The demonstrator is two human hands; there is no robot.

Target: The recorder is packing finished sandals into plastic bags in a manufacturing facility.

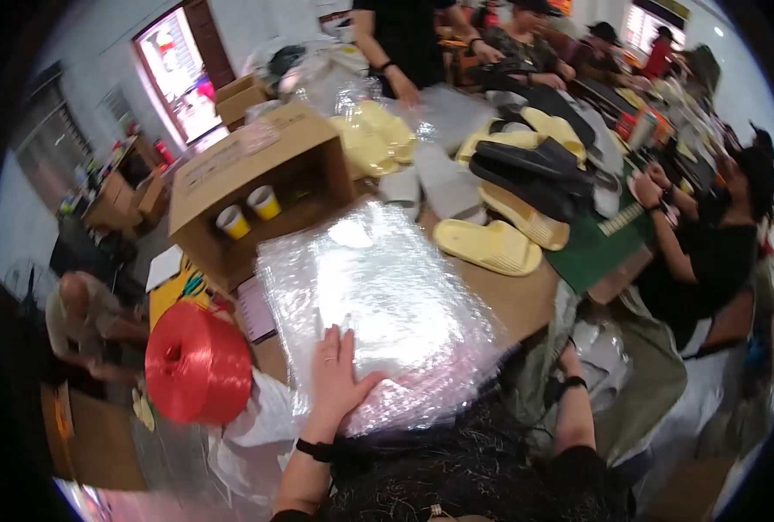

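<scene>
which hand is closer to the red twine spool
Left. The left hand lies flat on the plastic bag stack, just right of the red spool. The right hand is farther right, beyond the stack's edge.

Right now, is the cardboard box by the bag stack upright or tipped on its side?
Tipped on its side: the cardboard box opens sideways toward the camera, with two yellow paper cups standing inside.
</scene>
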